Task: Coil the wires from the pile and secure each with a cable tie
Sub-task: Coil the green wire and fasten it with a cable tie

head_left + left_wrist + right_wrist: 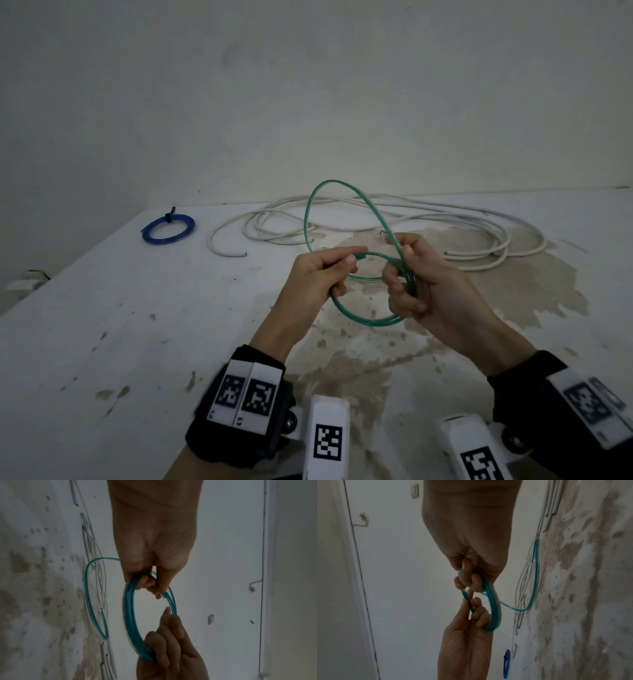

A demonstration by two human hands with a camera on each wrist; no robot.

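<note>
A green wire [363,320] is partly wound into a small coil held above the table. My left hand [352,257] pinches the coil's left side between thumb and forefinger. My right hand [399,270] has its fingers curled through the coil's right side. One larger loose loop [310,212] of the same wire rises behind the hands. In the left wrist view the left hand [150,585] grips the coil [130,615] from above and the right hand [169,642] grips it from below. The right wrist view shows the right hand [469,580] and the left hand [474,612] on the coil [494,608].
A tangle of white wire [445,212] lies on the far part of the stained white table [137,342]. A blue coil [168,230] bound with a black tie lies at the far left. The wall stands just behind the table.
</note>
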